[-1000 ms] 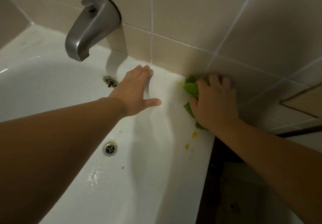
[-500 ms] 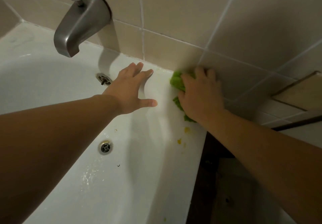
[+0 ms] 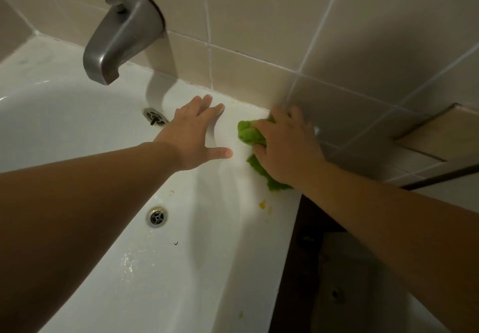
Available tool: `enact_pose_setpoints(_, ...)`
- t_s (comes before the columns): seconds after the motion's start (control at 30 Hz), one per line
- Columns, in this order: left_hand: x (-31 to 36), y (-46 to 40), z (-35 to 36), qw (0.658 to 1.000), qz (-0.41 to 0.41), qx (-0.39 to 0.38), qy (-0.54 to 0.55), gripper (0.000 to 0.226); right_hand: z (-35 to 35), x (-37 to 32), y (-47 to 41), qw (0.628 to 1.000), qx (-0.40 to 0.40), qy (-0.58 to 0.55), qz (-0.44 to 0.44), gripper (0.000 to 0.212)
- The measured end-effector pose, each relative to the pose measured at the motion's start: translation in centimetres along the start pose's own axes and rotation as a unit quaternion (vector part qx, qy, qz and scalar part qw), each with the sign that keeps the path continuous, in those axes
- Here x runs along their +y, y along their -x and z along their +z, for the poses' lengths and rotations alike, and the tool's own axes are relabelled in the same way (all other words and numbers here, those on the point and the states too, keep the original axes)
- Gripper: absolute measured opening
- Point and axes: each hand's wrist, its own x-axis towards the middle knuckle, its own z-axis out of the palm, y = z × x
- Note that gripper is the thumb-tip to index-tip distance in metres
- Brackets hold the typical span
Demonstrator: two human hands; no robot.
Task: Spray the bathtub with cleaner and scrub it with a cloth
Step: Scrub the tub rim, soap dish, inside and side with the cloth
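Two hands at work on one bathtub (image 3: 77, 130), white, seen from above at its tap end.

Stage of task: scrubbing under way. No spray bottle is in view, so whether the spraying is finished cannot be told directly; wet speckles on the tub floor near the lower drain (image 3: 156, 217) suggest some liquid has been applied. Judged about midway or later in the scrub of this corner.

Done, as far as visible: the rim stretch between the two hands looks white and unmarked.

Left to do: yellow spots (image 3: 263, 205) on the rim, just nearer the viewer than the cloth; a further yellow fleck lower on the rim; small dark specks on the tub floor; the far rim has faint grey smudges.

Cloth (image 3: 250, 134), green, bunched: lies on the rim at the corner where tub meets the tiled wall (image 3: 259, 21). It sits under the right hand (image 3: 286, 146), protruding from the hand's left edge and from below the heel of the palm.

Right hand: fingers curled over the cloth, pressing it down on the rim, fingertips against the wall.

Left hand (image 3: 193, 135): fingers straight and spread, holding nothing, palm braced on the inner slope of the tub beside the overflow fitting (image 3: 155, 117), thumb pointing toward the cloth but apart from it.

Spout (image 3: 119, 37), grey metal: above and left of both hands, untouched.
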Motion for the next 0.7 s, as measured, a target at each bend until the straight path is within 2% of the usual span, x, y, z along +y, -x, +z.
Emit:
enact_pose_setpoints(0.17,-0.1,0.0,0.3,1.0,-0.001,0.002,0.015,0.111,-0.1,1.0,-0.2,0.997,0.015,0.04,0.07,0.035)
enact_pose_setpoints(0.27,-0.2,0.0,0.3,1.0,0.002,0.001,0.013,0.111,0.0,-0.8,-1.4,0.999,0.001,0.016,0.051,0.032)
enact_pose_setpoints(0.37,-0.2,0.0,0.3,1.0,0.003,-0.001,0.007,0.111,0.2,0.4,0.7,1.0,0.012,0.009,0.011,0.035)
enact_pose_setpoints(0.53,-0.3,0.0,0.4,1.0,0.005,0.001,0.013,0.11,0.0,0.5,-0.7,0.996,0.012,0.043,0.076,0.034)
enact_pose_setpoints(0.6,-0.2,0.0,0.5,1.0,0.007,0.001,0.011,0.108,0.1,-1.0,-1.4,0.998,0.0,0.028,0.063,0.034)
enact_pose_setpoints(0.7,-0.3,0.2,0.7,1.0,0.014,0.001,0.008,0.1,0.3,-0.6,1.0,1.0,-0.021,-0.022,0.002,0.044)
